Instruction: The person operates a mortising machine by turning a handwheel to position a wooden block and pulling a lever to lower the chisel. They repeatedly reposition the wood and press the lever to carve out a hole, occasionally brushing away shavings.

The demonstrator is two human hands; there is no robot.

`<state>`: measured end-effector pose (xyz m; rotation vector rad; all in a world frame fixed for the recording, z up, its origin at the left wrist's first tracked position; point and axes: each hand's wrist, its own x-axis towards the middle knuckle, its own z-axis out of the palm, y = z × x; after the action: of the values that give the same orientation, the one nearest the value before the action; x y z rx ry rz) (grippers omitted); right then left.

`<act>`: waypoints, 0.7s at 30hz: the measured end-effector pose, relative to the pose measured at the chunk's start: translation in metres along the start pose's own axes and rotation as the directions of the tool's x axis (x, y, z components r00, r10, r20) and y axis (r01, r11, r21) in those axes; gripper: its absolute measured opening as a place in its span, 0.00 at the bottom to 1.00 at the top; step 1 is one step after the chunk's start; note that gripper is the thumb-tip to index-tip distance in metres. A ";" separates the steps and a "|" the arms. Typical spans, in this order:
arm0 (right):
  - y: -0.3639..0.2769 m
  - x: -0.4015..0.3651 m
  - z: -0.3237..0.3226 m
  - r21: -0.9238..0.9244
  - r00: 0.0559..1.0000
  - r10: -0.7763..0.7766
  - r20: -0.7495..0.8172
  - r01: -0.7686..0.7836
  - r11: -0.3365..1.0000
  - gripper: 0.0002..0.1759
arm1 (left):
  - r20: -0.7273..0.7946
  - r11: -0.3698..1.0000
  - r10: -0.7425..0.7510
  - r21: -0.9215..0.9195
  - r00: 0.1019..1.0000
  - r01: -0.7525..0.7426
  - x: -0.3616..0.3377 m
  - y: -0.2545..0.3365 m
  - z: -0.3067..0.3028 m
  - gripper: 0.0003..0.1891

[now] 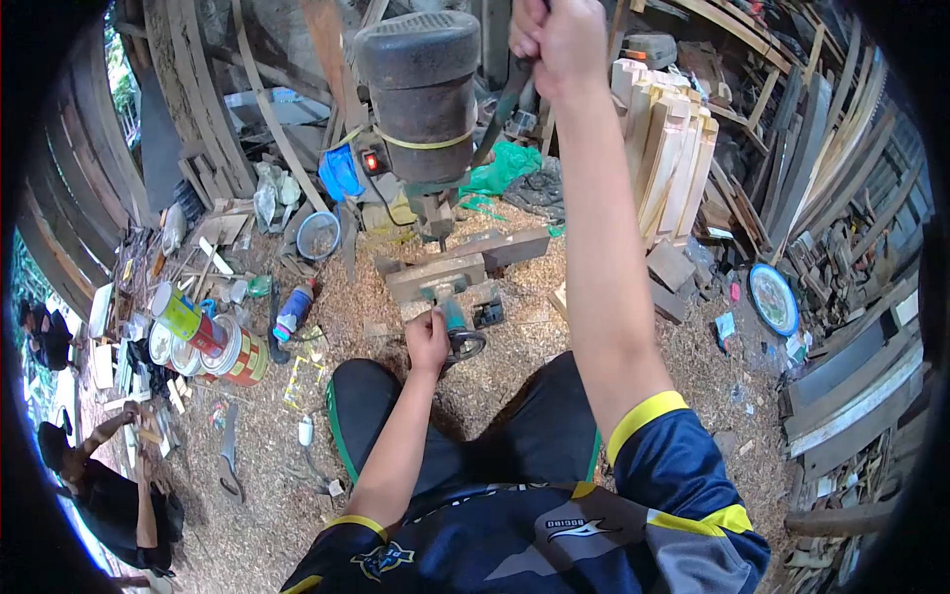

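My right hand [572, 49] is raised at the top and wrapped round the dark lever [507, 104] of a drilling machine [421, 109]. The machine has a dark motor housing with a yellow band and a lit red switch. Its bit [442, 241] points down just above a wooden piece [435, 277] on the machine's table. My left hand [427, 342] is closed beside the green clamp [453, 315], left of a dark handwheel [466, 345]. What its fingers hold is hidden.
Another wooden piece [510, 249] lies behind the clamp. Cut timber [668, 158] stands at right, near a round blue-rimmed basin [773, 300]. Paint buckets [237, 354], a spray can [294, 312] and a handsaw [229, 450] are at left. A person [109, 495] works at far left. Shavings cover the floor.
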<state>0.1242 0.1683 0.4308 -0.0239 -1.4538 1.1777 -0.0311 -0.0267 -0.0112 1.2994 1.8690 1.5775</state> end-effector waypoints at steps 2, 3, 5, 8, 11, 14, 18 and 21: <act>-0.016 -0.051 0.025 -0.080 0.990 -0.093 -0.110 0.084 0.993 0.30 | -0.027 1.000 0.022 0.010 0.999 -0.022 0.000 0.003 -0.001 0.24; -0.007 -0.071 0.013 0.006 0.986 -0.153 -0.062 0.154 0.988 0.32 | -0.021 0.999 0.033 0.006 0.999 -0.033 0.001 0.004 -0.002 0.24; -0.005 -0.110 0.011 0.015 0.978 -0.207 -0.012 0.207 0.978 0.33 | -0.017 0.998 0.048 -0.029 0.999 -0.048 0.005 0.002 -0.001 0.23; -0.006 -0.121 0.009 0.000 0.976 -0.220 0.006 0.220 0.976 0.33 | -0.024 0.998 0.060 0.015 0.998 -0.060 0.001 0.010 -0.002 0.23; -0.004 -0.119 0.006 0.007 0.978 -0.209 0.027 0.208 0.978 0.32 | -0.033 0.999 0.035 -0.016 0.999 -0.035 0.002 0.008 0.000 0.23; -0.001 -0.120 0.007 0.025 0.972 -0.234 0.003 0.234 0.972 0.31 | -0.035 1.000 0.017 -0.009 0.999 -0.017 0.004 0.005 0.001 0.23; 0.019 -0.181 0.005 0.084 0.919 -0.393 -0.034 0.395 0.915 0.29 | -0.082 0.996 0.083 -0.023 0.993 -0.085 0.003 0.009 0.001 0.24; 0.019 -0.205 0.000 -0.106 0.918 -0.394 0.048 0.397 0.912 0.29 | -0.083 0.996 0.088 -0.007 0.993 -0.089 0.007 0.002 0.003 0.24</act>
<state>0.1735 0.0513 0.2685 0.2011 -1.4627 0.7645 -0.0319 -0.0196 -0.0088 1.3484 1.8724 1.7083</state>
